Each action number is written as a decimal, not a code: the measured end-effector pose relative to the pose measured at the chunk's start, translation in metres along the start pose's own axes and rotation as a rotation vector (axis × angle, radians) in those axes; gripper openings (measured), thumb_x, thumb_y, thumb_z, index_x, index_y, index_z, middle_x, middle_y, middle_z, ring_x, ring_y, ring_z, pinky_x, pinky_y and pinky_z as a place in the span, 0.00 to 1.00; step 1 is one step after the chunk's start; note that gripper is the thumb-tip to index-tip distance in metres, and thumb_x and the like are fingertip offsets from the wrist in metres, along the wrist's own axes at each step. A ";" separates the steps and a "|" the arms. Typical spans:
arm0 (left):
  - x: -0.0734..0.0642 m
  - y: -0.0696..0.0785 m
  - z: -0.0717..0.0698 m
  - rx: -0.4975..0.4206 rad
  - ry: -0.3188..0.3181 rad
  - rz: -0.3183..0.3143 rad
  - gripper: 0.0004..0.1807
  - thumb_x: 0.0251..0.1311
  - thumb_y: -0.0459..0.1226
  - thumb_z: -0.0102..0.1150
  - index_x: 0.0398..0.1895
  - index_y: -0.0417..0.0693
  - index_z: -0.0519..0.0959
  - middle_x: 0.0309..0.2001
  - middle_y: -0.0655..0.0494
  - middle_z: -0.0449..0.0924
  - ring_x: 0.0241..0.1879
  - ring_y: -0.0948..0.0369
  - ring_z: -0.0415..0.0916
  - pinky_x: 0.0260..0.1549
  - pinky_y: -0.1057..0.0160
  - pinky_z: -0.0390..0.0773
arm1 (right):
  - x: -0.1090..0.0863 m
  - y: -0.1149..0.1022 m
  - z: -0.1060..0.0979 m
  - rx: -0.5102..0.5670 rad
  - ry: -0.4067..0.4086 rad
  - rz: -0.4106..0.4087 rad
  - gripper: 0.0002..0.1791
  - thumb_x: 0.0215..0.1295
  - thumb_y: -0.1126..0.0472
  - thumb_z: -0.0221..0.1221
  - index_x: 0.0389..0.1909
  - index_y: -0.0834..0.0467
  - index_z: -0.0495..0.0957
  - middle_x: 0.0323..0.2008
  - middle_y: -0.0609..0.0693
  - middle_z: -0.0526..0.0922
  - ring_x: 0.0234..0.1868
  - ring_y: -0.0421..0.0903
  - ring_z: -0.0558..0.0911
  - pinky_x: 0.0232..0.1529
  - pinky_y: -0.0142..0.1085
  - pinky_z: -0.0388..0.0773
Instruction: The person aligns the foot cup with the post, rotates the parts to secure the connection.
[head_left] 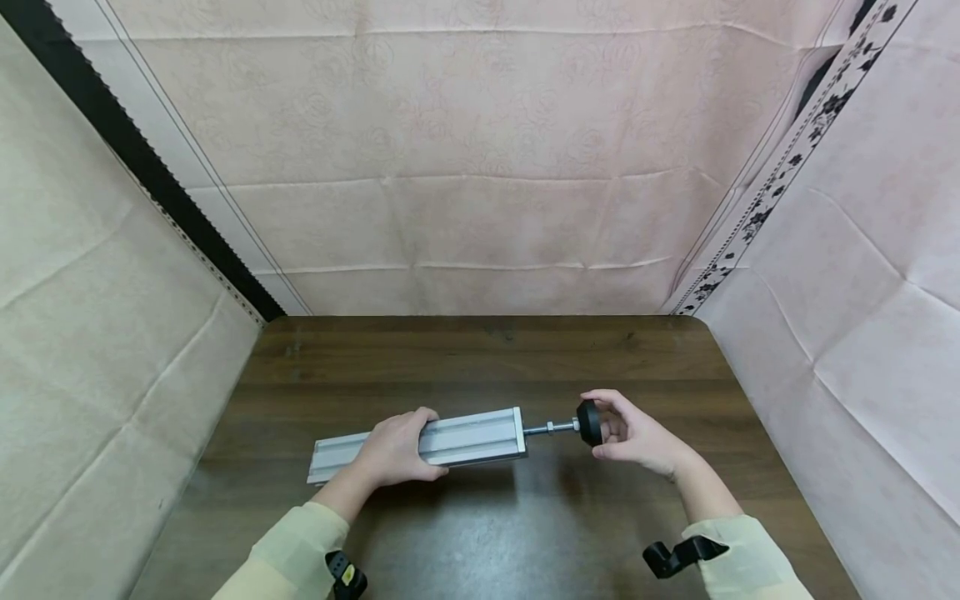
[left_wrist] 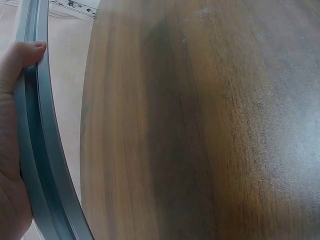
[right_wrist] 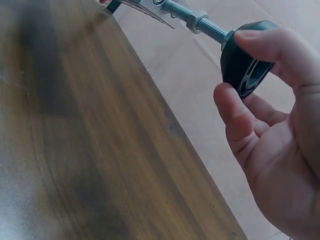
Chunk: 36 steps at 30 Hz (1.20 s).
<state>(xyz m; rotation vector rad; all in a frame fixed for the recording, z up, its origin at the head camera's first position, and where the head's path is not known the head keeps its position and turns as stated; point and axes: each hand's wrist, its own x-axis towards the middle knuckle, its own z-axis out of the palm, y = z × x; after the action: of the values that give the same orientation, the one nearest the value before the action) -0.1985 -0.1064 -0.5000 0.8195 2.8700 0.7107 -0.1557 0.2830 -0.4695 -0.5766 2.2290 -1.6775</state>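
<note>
A silver aluminium profile [head_left: 472,437] with lengthwise grooves is held above the table, lying nearly level and tilted slightly up to the right. My left hand [head_left: 397,447] grips it around its middle, thumb on the near side. From the profile's right end sticks a threaded rod [head_left: 551,427] with a hex nut [right_wrist: 196,21] on it. A black round foot [head_left: 589,422] caps the rod's outer end. My right hand [head_left: 633,435] pinches this foot by its rim between thumb and fingers. In the left wrist view, the profile's grooved side [left_wrist: 47,130] shows beside the thumb.
A brown wooden table [head_left: 480,358] lies beneath both hands. Pale patterned cloth [head_left: 465,150] hangs behind it, with more cloth on the left [head_left: 90,333] and right [head_left: 847,275]. Black straps with small devices [head_left: 686,554] sit on both sleeves.
</note>
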 end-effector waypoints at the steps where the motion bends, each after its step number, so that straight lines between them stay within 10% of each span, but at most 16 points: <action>1: 0.000 0.000 0.000 0.000 0.000 0.002 0.37 0.35 0.58 0.71 0.49 0.49 0.72 0.38 0.61 0.75 0.32 0.64 0.70 0.35 0.60 0.73 | 0.000 0.000 0.000 -0.001 0.003 0.000 0.39 0.53 0.72 0.64 0.64 0.61 0.55 0.50 0.62 0.66 0.39 0.51 0.78 0.36 0.40 0.79; 15: 0.001 -0.002 0.001 0.005 -0.001 0.015 0.37 0.36 0.59 0.69 0.49 0.50 0.72 0.38 0.61 0.75 0.32 0.65 0.69 0.34 0.61 0.72 | 0.001 0.001 -0.001 -0.025 0.038 0.008 0.31 0.57 0.68 0.62 0.61 0.55 0.62 0.42 0.61 0.70 0.38 0.58 0.76 0.35 0.40 0.78; 26: -0.001 0.000 0.001 0.011 -0.007 0.009 0.37 0.36 0.59 0.69 0.49 0.50 0.72 0.38 0.62 0.75 0.33 0.65 0.70 0.36 0.60 0.73 | -0.004 0.001 -0.001 0.046 -0.064 0.035 0.51 0.53 0.70 0.65 0.71 0.52 0.42 0.61 0.64 0.54 0.48 0.54 0.76 0.41 0.41 0.77; 36: -0.001 0.000 0.001 -0.007 0.008 0.000 0.38 0.36 0.58 0.71 0.50 0.49 0.72 0.40 0.59 0.76 0.35 0.63 0.71 0.38 0.58 0.74 | -0.002 -0.001 -0.001 -0.003 -0.040 0.011 0.46 0.53 0.71 0.65 0.68 0.57 0.48 0.52 0.63 0.62 0.39 0.47 0.73 0.34 0.36 0.76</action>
<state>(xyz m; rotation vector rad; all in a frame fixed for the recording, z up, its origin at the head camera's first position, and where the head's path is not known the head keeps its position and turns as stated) -0.1975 -0.1070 -0.5010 0.8182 2.8729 0.7255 -0.1539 0.2845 -0.4687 -0.5923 2.2029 -1.6426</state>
